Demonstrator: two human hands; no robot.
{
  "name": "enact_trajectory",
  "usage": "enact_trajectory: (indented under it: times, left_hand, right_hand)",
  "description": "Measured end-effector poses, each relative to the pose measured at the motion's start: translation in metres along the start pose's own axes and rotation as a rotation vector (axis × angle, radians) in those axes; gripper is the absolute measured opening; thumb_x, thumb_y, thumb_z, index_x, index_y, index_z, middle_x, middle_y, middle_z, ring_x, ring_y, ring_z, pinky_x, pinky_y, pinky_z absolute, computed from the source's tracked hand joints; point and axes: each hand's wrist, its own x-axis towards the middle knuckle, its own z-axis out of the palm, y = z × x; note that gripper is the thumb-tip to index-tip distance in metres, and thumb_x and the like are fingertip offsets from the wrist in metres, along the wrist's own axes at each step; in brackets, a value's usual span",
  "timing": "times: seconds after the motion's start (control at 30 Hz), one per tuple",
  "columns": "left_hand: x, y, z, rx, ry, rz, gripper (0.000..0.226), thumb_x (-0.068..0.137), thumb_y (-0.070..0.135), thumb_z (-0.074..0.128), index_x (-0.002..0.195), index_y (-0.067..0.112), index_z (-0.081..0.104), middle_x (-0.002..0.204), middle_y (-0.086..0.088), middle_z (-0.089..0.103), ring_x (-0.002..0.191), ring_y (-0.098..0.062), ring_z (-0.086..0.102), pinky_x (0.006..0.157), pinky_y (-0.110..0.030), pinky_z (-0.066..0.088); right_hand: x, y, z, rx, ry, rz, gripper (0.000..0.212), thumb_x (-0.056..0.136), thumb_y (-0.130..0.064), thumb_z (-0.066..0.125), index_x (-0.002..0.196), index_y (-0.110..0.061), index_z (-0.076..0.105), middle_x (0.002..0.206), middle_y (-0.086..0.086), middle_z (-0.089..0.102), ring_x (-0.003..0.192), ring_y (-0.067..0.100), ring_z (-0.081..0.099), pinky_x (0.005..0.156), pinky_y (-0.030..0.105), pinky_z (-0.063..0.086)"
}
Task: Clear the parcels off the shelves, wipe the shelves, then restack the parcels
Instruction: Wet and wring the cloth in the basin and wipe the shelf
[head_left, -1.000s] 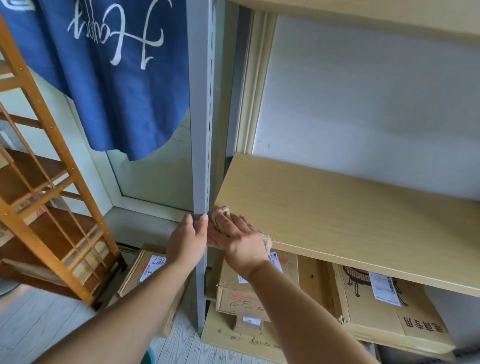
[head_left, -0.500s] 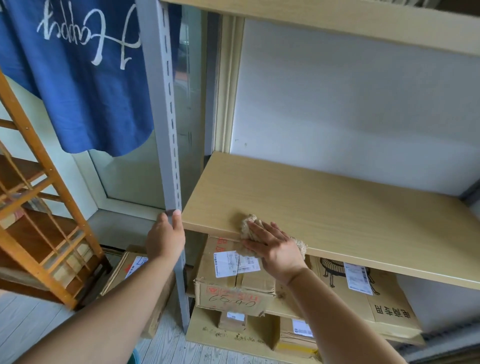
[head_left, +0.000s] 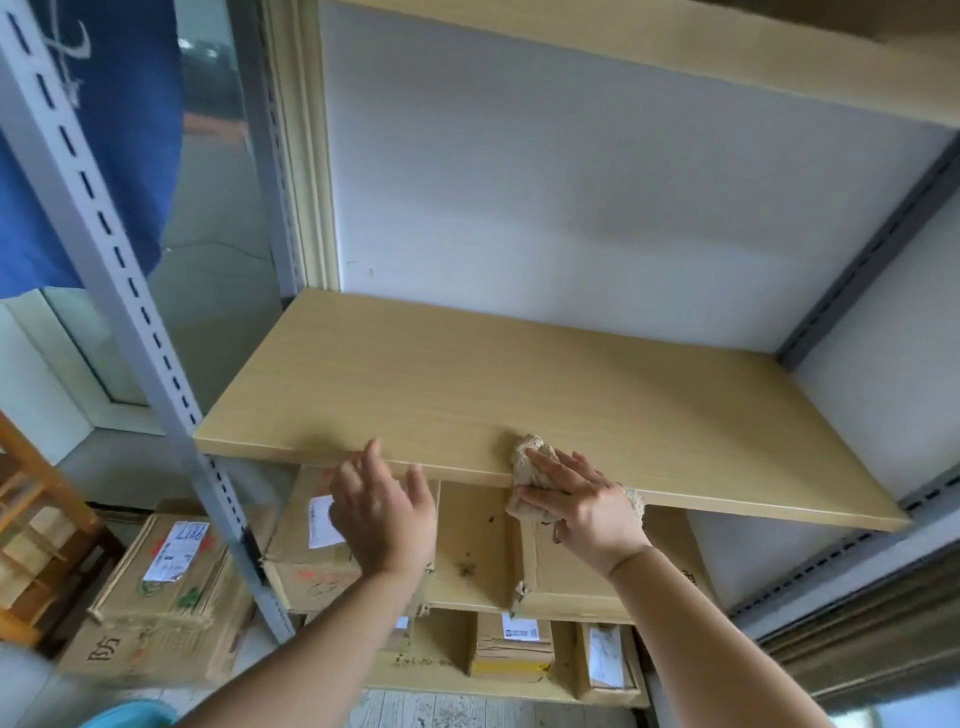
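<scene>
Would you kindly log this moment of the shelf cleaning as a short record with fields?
stage: wiping the front edge of the bare wooden shelf
right hand: pressing a beige cloth flat against the shelf's front edge
left hand: open, fingers spread, just below the shelf edge, holding nothing
parcels: cardboard boxes on the lower levels under the wiped shelf
box on floor: left of the grey slotted upright
upper shelf: underside only visible
left background: blue fabric, wooden rack
</scene>
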Motion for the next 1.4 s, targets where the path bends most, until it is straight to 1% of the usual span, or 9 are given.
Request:
enact_trajectory:
  times: [0.1,0.17,0.23,0.4,0.63,0.77,0.97,1.13,1.4]
  left_hand:
    - [-0.01,0.026,0.021,0.115,0.031,0.37,0.028,0.08,0.029,0.047,0.086,0.012,0.068,0.091,-0.013,0.062,0.084,-0.035,0.058,0.07,-0.039,0.047]
    - [-0.007,0.044,0.035,0.191,-0.061,0.485,0.027,0.077,0.03,0.045,0.069,0.015,0.066,0.079,-0.006,0.061,0.075,-0.032,0.058,0.064,-0.036,0.046]
    - [-0.006,0.06,0.051,0.231,-0.112,0.531,0.024,0.076,0.027,0.049,0.064,0.013,0.066,0.072,-0.006,0.06,0.07,-0.031,0.058,0.062,-0.035,0.046]
    - [-0.016,0.086,0.09,0.303,-0.149,0.612,0.034,0.077,0.028,0.042,0.063,0.01,0.067,0.069,-0.008,0.06,0.067,-0.03,0.057,0.058,-0.032,0.046]
    - [-0.03,0.127,0.132,0.346,-0.263,0.552,0.013,0.077,0.018,0.06,0.075,0.009,0.069,0.08,-0.011,0.063,0.078,-0.033,0.057,0.066,-0.037,0.047]
    - [-0.044,0.142,0.149,0.434,-0.267,0.598,0.024,0.073,0.023,0.052,0.078,0.007,0.069,0.079,-0.013,0.064,0.073,-0.034,0.06,0.063,-0.038,0.047]
    - [-0.044,0.139,0.152,0.482,-0.237,0.626,0.046,0.078,0.034,0.033,0.083,0.009,0.07,0.081,-0.011,0.067,0.073,-0.033,0.06,0.065,-0.038,0.047]
    - [-0.046,0.137,0.153,0.472,-0.173,0.642,0.044,0.079,0.034,0.034,0.083,0.009,0.071,0.083,-0.011,0.067,0.074,-0.033,0.061,0.068,-0.039,0.047]
    - [-0.048,0.139,0.151,0.491,-0.18,0.643,0.044,0.078,0.033,0.034,0.082,0.009,0.071,0.08,-0.012,0.067,0.072,-0.034,0.061,0.066,-0.039,0.047]
  right_hand:
    - [-0.015,0.018,-0.006,0.007,-0.016,0.002,0.041,0.057,0.001,0.073,0.087,-0.027,0.078,0.115,0.009,0.068,0.101,0.033,0.067,0.077,0.051,0.056]
    - [-0.023,0.031,-0.011,0.033,-0.046,0.027,0.06,0.039,0.007,0.082,0.088,-0.027,0.078,0.116,0.009,0.068,0.101,0.033,0.067,0.079,0.05,0.056]
    - [-0.036,0.048,-0.015,0.042,-0.044,0.021,0.059,0.041,0.007,0.082,0.089,-0.026,0.078,0.116,0.009,0.067,0.101,0.033,0.067,0.081,0.049,0.056]
    - [-0.066,0.085,-0.021,0.027,0.029,-0.036,0.039,0.074,-0.007,0.051,0.094,-0.029,0.076,0.119,0.006,0.067,0.102,0.03,0.066,0.079,0.044,0.058]
    - [-0.098,0.128,-0.037,0.026,0.093,-0.079,0.042,0.073,-0.001,0.051,0.095,-0.026,0.077,0.12,0.008,0.066,0.102,0.031,0.066,0.084,0.045,0.055]
    - [-0.124,0.16,-0.05,0.049,0.05,-0.054,0.049,0.058,0.003,0.084,0.096,-0.027,0.076,0.122,0.008,0.064,0.105,0.031,0.065,0.085,0.046,0.055]
    - [-0.16,0.196,-0.067,0.012,0.066,-0.001,0.032,0.075,-0.01,0.066,0.099,-0.03,0.075,0.127,0.005,0.06,0.11,0.031,0.063,0.079,0.046,0.058]
    - [-0.187,0.221,-0.087,-0.027,0.025,0.065,0.059,0.054,0.004,0.086,0.101,-0.03,0.074,0.129,0.006,0.058,0.113,0.035,0.06,0.081,0.045,0.057]
    - [-0.22,0.249,-0.112,-0.082,-0.084,0.18,0.082,0.042,0.021,0.081,0.107,-0.028,0.07,0.128,0.011,0.057,0.114,0.044,0.056,0.082,0.053,0.053]
